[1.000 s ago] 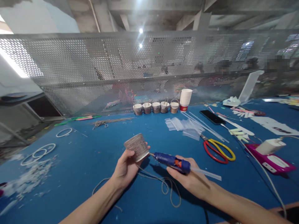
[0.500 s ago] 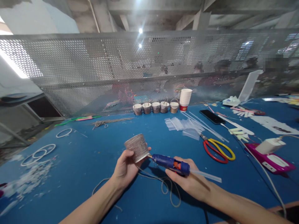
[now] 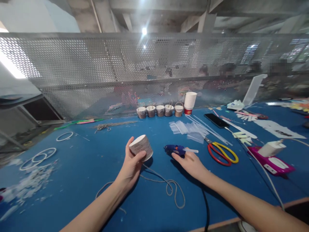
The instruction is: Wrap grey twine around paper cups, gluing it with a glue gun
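A paper cup (image 3: 143, 147) wrapped in grey cord is gripped in my left hand (image 3: 131, 164), tilted so its white opening faces up and left. From the cup a loose grey cord (image 3: 166, 181) trails down and loops on the blue table. My right hand (image 3: 193, 162) is closed around a blue hot glue gun (image 3: 175, 149), its nozzle pointing left, apart from the cup. A clear glue stick (image 3: 191, 150) sticks out of the gun's back. The fingers under the gun are partly hidden.
Several small cord-wrapped buckets (image 3: 160, 111) stand by the perforated screen, beside stacked paper cups (image 3: 190, 103). To the right lie clear glue sticks (image 3: 190, 129), red-and-yellow scissors (image 3: 220, 154), a phone (image 3: 216, 120) and a magenta power strip (image 3: 270, 161). White rings (image 3: 38, 158) lie left.
The glue gun has moved away from the cup, up and to the right, in my right hand. My left hand has turned the cup so its opening shows.
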Demonstrator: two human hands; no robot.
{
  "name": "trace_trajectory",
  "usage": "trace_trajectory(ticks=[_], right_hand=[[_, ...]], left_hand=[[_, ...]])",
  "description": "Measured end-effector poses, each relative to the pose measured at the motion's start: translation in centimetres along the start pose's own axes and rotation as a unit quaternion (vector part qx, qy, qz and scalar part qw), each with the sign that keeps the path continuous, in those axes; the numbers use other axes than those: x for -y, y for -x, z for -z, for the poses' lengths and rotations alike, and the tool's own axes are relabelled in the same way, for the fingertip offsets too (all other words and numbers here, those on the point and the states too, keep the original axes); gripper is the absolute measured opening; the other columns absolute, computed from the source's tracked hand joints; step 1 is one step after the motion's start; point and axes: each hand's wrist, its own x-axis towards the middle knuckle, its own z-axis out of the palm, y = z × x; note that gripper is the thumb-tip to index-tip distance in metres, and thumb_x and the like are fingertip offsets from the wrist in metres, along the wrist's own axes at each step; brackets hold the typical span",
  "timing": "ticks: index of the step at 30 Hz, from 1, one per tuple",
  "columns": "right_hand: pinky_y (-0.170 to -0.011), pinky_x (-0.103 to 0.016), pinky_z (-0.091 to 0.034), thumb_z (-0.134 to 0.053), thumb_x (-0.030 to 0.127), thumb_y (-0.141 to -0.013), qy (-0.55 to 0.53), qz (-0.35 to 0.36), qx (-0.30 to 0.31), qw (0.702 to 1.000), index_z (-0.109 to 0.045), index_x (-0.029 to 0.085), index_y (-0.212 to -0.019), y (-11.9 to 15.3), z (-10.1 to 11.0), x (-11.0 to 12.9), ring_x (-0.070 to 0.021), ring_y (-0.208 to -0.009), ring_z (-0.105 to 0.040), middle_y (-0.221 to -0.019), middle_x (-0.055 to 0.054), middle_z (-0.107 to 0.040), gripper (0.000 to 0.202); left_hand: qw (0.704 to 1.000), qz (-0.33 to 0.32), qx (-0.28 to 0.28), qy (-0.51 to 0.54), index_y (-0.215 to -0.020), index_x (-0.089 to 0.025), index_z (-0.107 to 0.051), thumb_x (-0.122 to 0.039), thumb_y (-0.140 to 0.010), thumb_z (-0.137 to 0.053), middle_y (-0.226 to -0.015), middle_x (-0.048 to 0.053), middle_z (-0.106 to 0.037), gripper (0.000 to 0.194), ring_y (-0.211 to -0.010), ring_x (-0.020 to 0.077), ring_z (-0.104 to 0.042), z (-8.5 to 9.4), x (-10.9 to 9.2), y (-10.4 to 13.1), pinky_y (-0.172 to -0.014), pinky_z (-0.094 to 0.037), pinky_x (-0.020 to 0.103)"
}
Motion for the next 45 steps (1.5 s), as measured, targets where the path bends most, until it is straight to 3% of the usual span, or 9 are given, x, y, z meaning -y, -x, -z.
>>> trace_trajectory(ticks=[5, 8, 11, 14, 18, 25, 28, 32, 45], right_hand=[[-0.079, -0.038, -0.045, -0.051, 0.049, -0.08, 0.046, 0.017, 0.004, 0.999, -0.066, 0.019, -0.093, 1.3, 2.5, 0.1, -0.0284, -0.09, -0.059, -0.093, -0.01, -0.066, 0.036], [-0.065, -0.035, -0.045, -0.057, 0.045, -0.075, 0.06, -0.033, -0.056, 0.996, -0.056, 0.02, -0.078, 4.2, 4.8, 0.5, -0.0238, -0.07, -0.058, -0.076, -0.006, -0.061, 0.025], [-0.057, -0.031, -0.043, -0.051, 0.038, -0.081, -0.016, 0.008, -0.047, 0.999, -0.048, 0.023, -0.068, 6.9, 5.5, 2.1, -0.0175, -0.058, -0.052, -0.064, 0.0, -0.055, 0.02], [-0.074, -0.032, -0.049, -0.056, 0.025, -0.079, -0.145, 0.045, 0.029, 0.988, -0.055, 0.022, -0.081, 7.2, 3.4, 4.7, -0.0182, -0.078, -0.061, -0.081, -0.002, -0.063, 0.004], [-0.096, -0.037, -0.046, -0.064, 0.011, -0.067, -0.334, -0.055, 0.045, 0.94, -0.054, 0.02, -0.095, 4.1, -1.5, 6.9, -0.0203, -0.104, -0.061, -0.106, -0.006, -0.064, 0.031], [-0.048, -0.023, -0.046, -0.067, 0.021, -0.066, -0.526, -0.181, 0.146, 0.818, -0.049, 0.019, -0.085, 2.0, -4.6, 7.3, -0.0074, -0.046, -0.05, -0.068, 0.007, -0.054, 0.026], [-0.042, -0.019, -0.033, -0.066, 0.022, -0.069, -0.455, -0.143, 0.136, 0.868, -0.055, 0.017, -0.081, 2.0, -3.8, 7.3, -0.0054, -0.043, -0.038, -0.06, 0.009, -0.049, 0.017], [-0.052, -0.021, -0.037, -0.059, 0.021, -0.074, -0.351, -0.049, 0.064, 0.933, -0.058, 0.016, -0.068, 1.8, -2.8, 7.4, -0.0085, -0.054, -0.044, -0.059, 0.005, -0.051, 0.007], [-0.05, -0.023, -0.036, -0.056, 0.034, -0.075, -0.278, 0.013, -0.041, 0.96, -0.054, 0.019, -0.066, 1.6, -2.9, 6.5, -0.0111, -0.051, -0.043, -0.056, 0.004, -0.05, 0.018]], left_hand=[[1.0, 0.005, -0.004, 0.004, -0.123, -0.036, -0.048, -0.01, -0.061, -0.077, -0.112, -0.002, -0.064, 0.074, -0.095, 0.0151, -0.062, -0.1, -0.4, 0.2, -0.082, -0.05, 0.026], [0.999, 0.013, -0.004, 0.035, -0.118, -0.032, -0.05, -0.012, -0.066, -0.069, -0.104, -0.001, -0.065, 0.059, -0.088, 0.0145, -0.062, -0.2, -0.6, 0.1, -0.08, -0.05, 0.027], [0.998, 0.018, 0.0, 0.057, -0.112, -0.03, -0.051, -0.007, -0.065, -0.06, -0.097, -0.001, -0.065, 0.053, -0.085, 0.0143, -0.062, -0.4, -0.6, 0.2, -0.079, -0.05, 0.028], [0.999, 0.037, 0.008, 0.026, -0.112, -0.031, -0.049, -0.006, -0.065, -0.059, -0.091, -0.002, -0.065, 0.055, -0.079, 0.0144, -0.062, -0.7, -0.4, 0.7, -0.073, -0.05, 0.027], [0.999, 0.03, 0.03, -0.024, -0.114, -0.032, -0.047, -0.013, -0.067, -0.069, -0.09, -0.002, -0.065, 0.055, -0.078, 0.0158, -0.063, -0.8, -0.2, 1.4, -0.07, -0.05, 0.027], [0.998, 0.002, 0.042, -0.045, -0.112, -0.032, -0.045, -0.017, -0.065, -0.076, -0.092, -0.002, -0.065, 0.058, -0.081, 0.0156, -0.063, -0.6, -0.2, 1.4, -0.075, -0.049, 0.026], [0.998, 0.003, 0.041, -0.053, -0.113, -0.032, -0.045, -0.017, -0.065, -0.077, -0.094, -0.001, -0.066, 0.059, -0.081, 0.0154, -0.063, -0.6, -0.1, 1.2, -0.076, -0.049, 0.027], [0.997, 0.021, 0.047, -0.054, -0.113, -0.031, -0.046, -0.017, -0.063, -0.078, -0.094, 0.0, -0.067, 0.061, -0.08, 0.0164, -0.065, -0.6, -0.1, 1.4, -0.073, -0.05, 0.028], [0.993, 0.063, 0.091, -0.041, -0.117, -0.031, -0.045, -0.001, -0.056, -0.062, -0.089, -0.002, -0.068, 0.07, -0.077, 0.0168, -0.067, -0.6, 0.0, 1.5, -0.076, -0.05, 0.03]])
